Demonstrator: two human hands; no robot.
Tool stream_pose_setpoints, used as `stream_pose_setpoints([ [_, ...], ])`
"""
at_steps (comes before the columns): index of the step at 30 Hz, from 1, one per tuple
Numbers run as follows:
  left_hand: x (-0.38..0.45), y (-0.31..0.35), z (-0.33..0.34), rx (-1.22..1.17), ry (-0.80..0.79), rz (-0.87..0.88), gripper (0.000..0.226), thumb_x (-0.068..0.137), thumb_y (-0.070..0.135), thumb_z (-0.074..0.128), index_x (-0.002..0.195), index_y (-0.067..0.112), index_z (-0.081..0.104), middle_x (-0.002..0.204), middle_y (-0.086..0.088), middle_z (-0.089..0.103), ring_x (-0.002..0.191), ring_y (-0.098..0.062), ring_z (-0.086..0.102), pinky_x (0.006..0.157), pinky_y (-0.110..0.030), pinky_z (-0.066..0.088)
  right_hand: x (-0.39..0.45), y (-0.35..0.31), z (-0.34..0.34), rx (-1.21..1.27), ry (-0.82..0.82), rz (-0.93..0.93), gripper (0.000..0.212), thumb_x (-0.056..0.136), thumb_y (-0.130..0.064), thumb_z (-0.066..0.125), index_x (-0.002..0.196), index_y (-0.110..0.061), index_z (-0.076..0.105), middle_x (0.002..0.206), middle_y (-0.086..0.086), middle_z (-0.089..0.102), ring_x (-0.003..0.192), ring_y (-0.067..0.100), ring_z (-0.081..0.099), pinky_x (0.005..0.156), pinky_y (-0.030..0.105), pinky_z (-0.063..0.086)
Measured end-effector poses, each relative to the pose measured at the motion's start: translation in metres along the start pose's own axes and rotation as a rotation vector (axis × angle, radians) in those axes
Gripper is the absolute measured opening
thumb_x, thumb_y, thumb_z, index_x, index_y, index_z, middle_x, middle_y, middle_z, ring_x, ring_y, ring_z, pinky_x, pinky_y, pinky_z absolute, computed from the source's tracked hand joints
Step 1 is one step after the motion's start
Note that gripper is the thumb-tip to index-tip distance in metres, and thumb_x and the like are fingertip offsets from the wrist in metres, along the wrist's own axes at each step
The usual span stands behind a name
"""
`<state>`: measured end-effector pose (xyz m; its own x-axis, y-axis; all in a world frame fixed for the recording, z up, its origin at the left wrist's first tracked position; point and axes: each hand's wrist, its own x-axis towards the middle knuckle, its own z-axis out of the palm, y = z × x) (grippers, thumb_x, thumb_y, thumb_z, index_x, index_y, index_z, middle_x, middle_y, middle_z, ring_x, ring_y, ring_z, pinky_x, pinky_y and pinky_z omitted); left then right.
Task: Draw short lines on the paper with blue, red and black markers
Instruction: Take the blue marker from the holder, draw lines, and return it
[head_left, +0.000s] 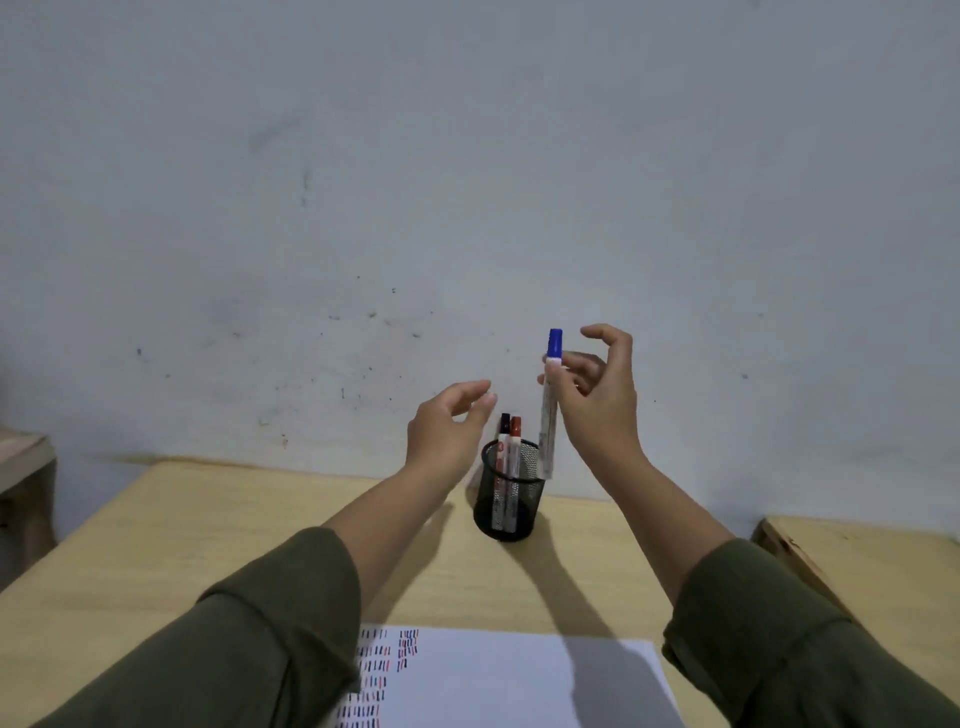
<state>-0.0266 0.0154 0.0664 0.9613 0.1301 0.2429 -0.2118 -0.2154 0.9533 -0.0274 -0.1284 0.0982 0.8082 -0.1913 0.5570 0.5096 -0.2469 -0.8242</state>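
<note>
Right hand (597, 400) pinches capped blue marker (549, 410), label unreadable; left hand (449, 423) spread.

A black mesh cup (509, 512) stood on a wooden desk (156, 545); a scuffed pale wall (415, 182) rose behind.

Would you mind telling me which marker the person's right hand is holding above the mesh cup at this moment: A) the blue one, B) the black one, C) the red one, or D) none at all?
A: the right hand pinches the blue marker, cap up, above the mesh cup, while the red marker and black marker stand inside the cup.
</note>
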Motion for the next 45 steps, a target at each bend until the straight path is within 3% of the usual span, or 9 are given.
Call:
stream_pose_setpoints([
  [5,-0.041,0.027,-0.015,-0.216,-0.146,-0.041,0.028,0.097,0.028,0.047,0.121,0.024,0.062,0.113,0.007,0.065,0.107,-0.004,0.056,0.089,-0.02,0.042,-0.05,-0.029,-0.007,0.123,-0.3,0.215,0.035,0.089,-0.01,0.061,0.116,-0.019,0.043,0.087,0.007,0.075,0.074,0.014,0.071,0.06,0.017,0.05],
  [8,-0.07,0.026,-0.022,-0.286,-0.215,-0.126,0.027,0.098,0.021,0.045,0.121,0.021,0.061,0.103,0.008,0.066,0.08,0.01,0.062,0.062,-0.006,0.046,-0.082,-0.036,-0.012,0.19,-0.372,0.306,0.037,0.089,-0.008,0.061,0.121,-0.015,0.044,0.086,0.006,0.074,0.072,0.014,0.07,0.06,0.018,0.05],
  [11,-0.094,0.018,-0.029,-0.363,-0.176,-0.23,0.027,0.097,0.019,0.049,0.12,0.015,0.062,0.086,0.009,0.064,0.077,0.003,0.057,0.061,-0.013,0.041,-0.108,-0.044,-0.016,0.272,-0.426,0.4,0.037,0.09,-0.009,0.06,0.125,-0.014,0.046,0.089,0.009,0.073,0.072,0.02,0.068,0.069,0.029,0.055],
  [15,-0.123,0.008,-0.039,-0.534,-0.04,-0.378,0.026,0.093,0.024,0.055,0.115,0.014,0.065,0.091,0.008,0.063,0.091,-0.006,0.056,0.065,-0.021,0.034,-0.141,-0.052,-0.024,0.437,-0.566,0.508,0.048,0.089,-0.029,0.058,0.131,-0.009,0.046,0.097,0.013,0.069,0.073,0.022,0.064,0.073,0.031,0.054],
  [17,-0.137,0.004,-0.045,-0.605,0.061,-0.449,0.019,0.091,0.028,0.059,0.106,0.02,0.065,0.084,0.009,0.062,0.078,-0.006,0.053,0.061,-0.022,0.032,-0.158,-0.054,-0.03,0.587,-0.617,0.564,0.06,0.081,-0.04,0.062,0.131,-0.011,0.048,0.104,0.019,0.067,0.077,0.023,0.064,0.076,0.031,0.054],
  [22,-0.166,-0.002,-0.052,-0.62,0.157,-0.48,0.016,0.082,0.037,0.068,0.084,0.022,0.064,0.083,0.008,0.061,0.074,-0.005,0.052,0.069,-0.023,0.037,-0.194,-0.049,-0.026,0.863,-0.464,0.574,0.08,0.054,-0.047,0.084,0.123,-0.013,0.059,0.103,0.018,0.069,0.084,0.023,0.069,0.077,0.031,0.057],
  [27,-0.193,-0.001,-0.047,-0.621,0.039,-0.397,0.02,0.085,0.035,0.065,0.1,0.021,0.063,0.088,0.011,0.063,0.089,-0.002,0.056,0.078,-0.025,0.037,-0.215,-0.054,-0.005,0.779,-0.262,0.583,0.027,0.089,-0.035,0.054,0.101,-0.012,0.061,0.074,0.006,0.071,0.062,0.013,0.065,0.062,0.021,0.055],
  [35,-0.204,-0.014,-0.051,-0.842,-0.195,-0.225,0.023,0.098,0.027,0.041,0.108,0.031,0.062,0.111,0.02,0.064,0.104,-0.001,0.056,0.098,-0.032,0.037,-0.23,-0.056,0.005,1.015,-0.187,0.665,0.021,0.093,-0.025,0.052,0.091,-0.007,0.064,0.068,0.009,0.066,0.058,0.013,0.063,0.06,0.021,0.055],
  [45,-0.201,-0.013,-0.052,-0.684,-0.054,-0.305,0.012,0.092,0.031,0.055,0.086,0.028,0.065,0.08,0.022,0.068,0.085,0.002,0.059,0.068,-0.025,0.03,-0.232,-0.054,0.01,0.965,-0.189,0.514,0.02,0.095,-0.011,0.046,0.082,-0.004,0.059,0.068,0.011,0.063,0.057,0.014,0.061,0.06,0.021,0.053],
])
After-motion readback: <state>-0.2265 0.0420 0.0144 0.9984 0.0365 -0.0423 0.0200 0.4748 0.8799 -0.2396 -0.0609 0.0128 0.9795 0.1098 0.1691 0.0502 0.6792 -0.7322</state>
